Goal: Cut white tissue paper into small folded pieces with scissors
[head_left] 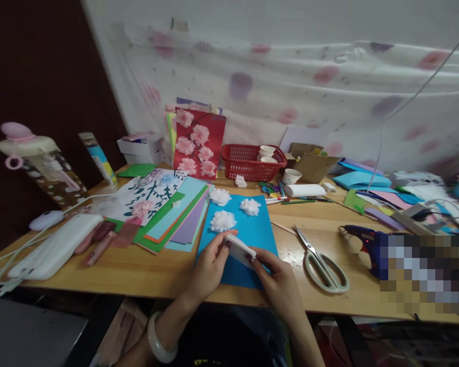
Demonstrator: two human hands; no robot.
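Between my two hands is a folded piece of white tissue paper (240, 247), held over a blue sheet of paper (263, 227). My left hand (211, 265) pinches its upper left end between thumb and fingers. At the lower right end, my right hand (273, 272) grips it the same way. Three fluffy white paper flowers lie on the upper part of the blue sheet: one at the top left (220, 197), one at the right (250, 206) and one (222, 221) just above my left hand. My hands cover part of the sheet's lower half.
Scissors (321, 265) lie right of the blue sheet, with a glue gun (367, 244) beyond. Coloured papers (183, 224) are stacked at the left. Behind stand a red card with pink flowers (199, 140) and a red basket (248, 165). A power bank (57, 247) with cables lies far left.
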